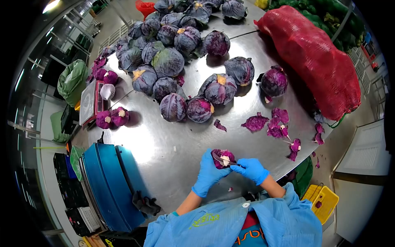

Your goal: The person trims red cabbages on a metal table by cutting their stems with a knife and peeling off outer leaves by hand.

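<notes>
My left hand (207, 173), in a blue glove, is closed around a small trimmed red cabbage (228, 154) near the table's front edge. Its pale cut stem faces up. In my gloved right hand (252, 169) is a knife (233, 163), its blade lying across the cabbage by the stem; part of the handle is hidden by the fingers. Beyond my hands, untrimmed red cabbages (173, 108) stand in a large pile. Torn purple leaves (255, 122) are scattered to the right.
A full red mesh sack (308, 57) lies along the right side of the metal table (177, 152). To the left are a scale (88, 103), a white foam net (108, 91), trimmed cabbages (120, 116) and blue crates (111, 181). A yellow basket (327, 201) sits low at right.
</notes>
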Tool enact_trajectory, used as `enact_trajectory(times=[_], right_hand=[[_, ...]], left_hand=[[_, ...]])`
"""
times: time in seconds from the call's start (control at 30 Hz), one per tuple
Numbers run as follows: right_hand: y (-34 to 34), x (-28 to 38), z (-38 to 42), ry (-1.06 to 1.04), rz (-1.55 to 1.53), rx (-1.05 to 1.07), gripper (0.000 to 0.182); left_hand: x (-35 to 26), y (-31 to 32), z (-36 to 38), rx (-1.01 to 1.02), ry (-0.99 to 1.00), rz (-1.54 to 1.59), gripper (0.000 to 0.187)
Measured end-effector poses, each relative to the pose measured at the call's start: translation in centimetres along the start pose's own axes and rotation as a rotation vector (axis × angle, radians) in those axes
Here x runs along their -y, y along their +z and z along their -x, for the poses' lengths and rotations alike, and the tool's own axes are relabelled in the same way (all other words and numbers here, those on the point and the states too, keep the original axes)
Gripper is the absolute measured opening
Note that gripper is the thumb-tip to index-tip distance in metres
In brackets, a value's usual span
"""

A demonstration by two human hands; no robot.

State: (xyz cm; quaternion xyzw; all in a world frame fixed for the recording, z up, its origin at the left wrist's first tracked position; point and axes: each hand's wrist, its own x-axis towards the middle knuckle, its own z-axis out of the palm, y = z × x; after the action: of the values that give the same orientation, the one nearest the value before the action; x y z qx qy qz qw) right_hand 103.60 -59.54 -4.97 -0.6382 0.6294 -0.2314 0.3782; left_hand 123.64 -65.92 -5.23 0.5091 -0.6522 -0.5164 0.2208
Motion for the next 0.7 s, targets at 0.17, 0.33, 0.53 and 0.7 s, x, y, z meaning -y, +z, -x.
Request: enact_trajectory(times=[0.17,0.33,0.53,0.7], right_hand=[[-0.3,-2.1,-1.8,-0.136,-0.108,0.136,0.045],[-0.2,-3.5,-2.9,-0.130,-0.050,0.260,0.046],[-1.3,-1.2,-2.7,0.103,-0.083,0.324,0.061],[-3.6,1.6,-3.9,0.349,-0.160,0.458,0.073]], left_hand=[[0.0,-0.2,-0.4,0.006,-0.006,-0.088,0.089],[-1.1,0.3,0.6,-0.072,0.009,-0.293,0.114],[-1.3,1.1,0.6,-0.049,-0.075,-0.287,0.119],[-3.4,0.2,-0.9,-0.002,-0.077,-0.321,0.085]])
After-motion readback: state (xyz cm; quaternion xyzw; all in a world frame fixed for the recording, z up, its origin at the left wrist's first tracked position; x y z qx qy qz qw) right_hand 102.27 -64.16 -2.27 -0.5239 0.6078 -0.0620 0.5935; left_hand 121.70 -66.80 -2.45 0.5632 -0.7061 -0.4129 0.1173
